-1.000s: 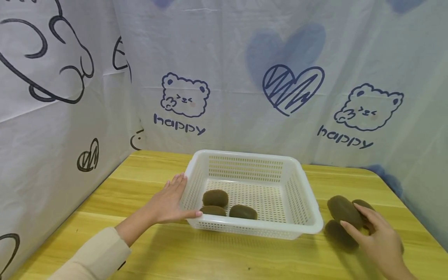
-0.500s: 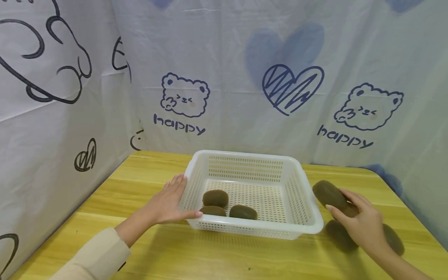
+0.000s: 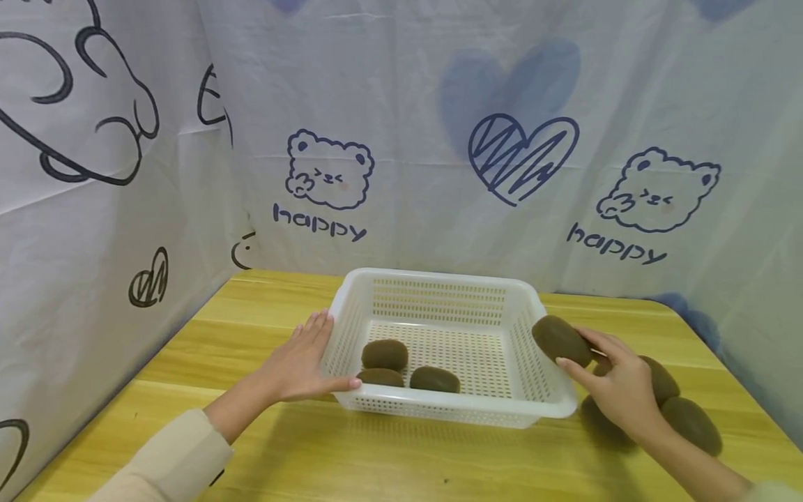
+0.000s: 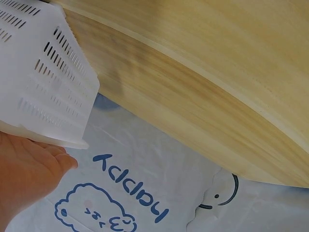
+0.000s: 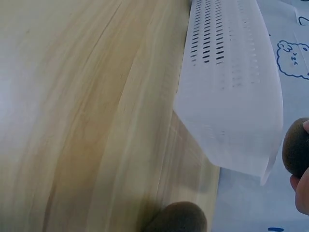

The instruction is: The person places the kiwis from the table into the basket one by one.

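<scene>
A kiwi (image 3: 560, 341) is pinched between the thumb and fingers of my right hand (image 3: 621, 387), overlapping the right rim of a white plastic basket (image 3: 454, 402) in the head view. In the right wrist view the same kiwi (image 5: 295, 147) shows at the right edge, beside the outside of the basket (image 5: 231, 116). My left hand (image 3: 301, 362) rests on the basket's left side, fingers straight along the rim and thumb laid over the front left corner. Inside the basket lie three kiwis (image 3: 385, 355), grouped at the front left.
Several more kiwis (image 3: 692, 425) lie on the yellow wood-grain table (image 3: 251, 446) right of the basket, partly hidden by my right hand and forearm. A white cloth (image 3: 426, 209) with bear and heart drawings hangs behind the table and along its left side.
My right hand has lifted the kiwi from the group on the right and carried it left to the basket's right rim. The left hand and basket have stayed put.
</scene>
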The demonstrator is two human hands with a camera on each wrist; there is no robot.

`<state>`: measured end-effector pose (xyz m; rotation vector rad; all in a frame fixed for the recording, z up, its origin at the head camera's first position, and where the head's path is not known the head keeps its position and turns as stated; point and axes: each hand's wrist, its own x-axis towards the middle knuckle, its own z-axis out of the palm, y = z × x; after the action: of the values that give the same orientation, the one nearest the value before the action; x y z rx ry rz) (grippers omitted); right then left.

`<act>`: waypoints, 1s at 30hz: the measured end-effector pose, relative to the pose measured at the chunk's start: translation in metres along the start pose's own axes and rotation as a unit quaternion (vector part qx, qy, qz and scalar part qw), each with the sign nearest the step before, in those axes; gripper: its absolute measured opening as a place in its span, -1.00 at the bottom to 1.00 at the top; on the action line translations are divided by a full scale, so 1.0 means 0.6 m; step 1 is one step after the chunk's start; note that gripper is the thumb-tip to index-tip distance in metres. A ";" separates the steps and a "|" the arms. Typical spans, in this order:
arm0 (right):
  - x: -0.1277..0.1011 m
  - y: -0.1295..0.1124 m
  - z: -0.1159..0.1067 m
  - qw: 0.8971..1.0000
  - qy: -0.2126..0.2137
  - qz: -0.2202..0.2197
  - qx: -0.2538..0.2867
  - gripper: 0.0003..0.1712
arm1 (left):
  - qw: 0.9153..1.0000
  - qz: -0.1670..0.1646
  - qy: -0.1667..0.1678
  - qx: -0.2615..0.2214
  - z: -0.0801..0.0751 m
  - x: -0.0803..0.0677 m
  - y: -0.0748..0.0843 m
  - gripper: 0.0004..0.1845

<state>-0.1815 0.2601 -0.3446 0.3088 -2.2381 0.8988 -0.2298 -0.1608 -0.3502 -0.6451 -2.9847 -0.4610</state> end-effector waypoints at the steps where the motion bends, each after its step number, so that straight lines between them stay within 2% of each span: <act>1: 0.001 -0.002 0.004 1.000 -0.005 0.001 0.009 -0.41 | 1.000 -0.001 -0.001 0.000 0.000 0.000 0.000 0.23; 8: 0.012 -0.013 0.029 0.998 -0.034 -0.003 0.057 -0.44 | 1.000 -0.001 0.001 0.000 -0.001 -0.002 -0.001 0.22; 17: 0.031 -0.034 0.062 0.994 -0.095 0.033 0.041 -0.46 | 1.000 0.001 0.005 -0.003 -0.002 -0.003 -0.001 0.22; 24: 0.049 -0.048 0.087 0.984 -0.154 0.071 0.062 -0.48 | 1.000 0.003 0.005 -0.003 -0.003 -0.002 -0.001 0.21; 30: 0.060 -0.050 0.109 0.972 -0.211 0.091 0.054 -0.48 | 1.000 0.004 0.006 -0.003 -0.002 -0.001 -0.002 0.21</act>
<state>-0.2282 0.1948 -0.3384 0.3771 -2.6454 1.1397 -0.2298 -0.1623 -0.3494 -0.6504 -2.9690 -0.4720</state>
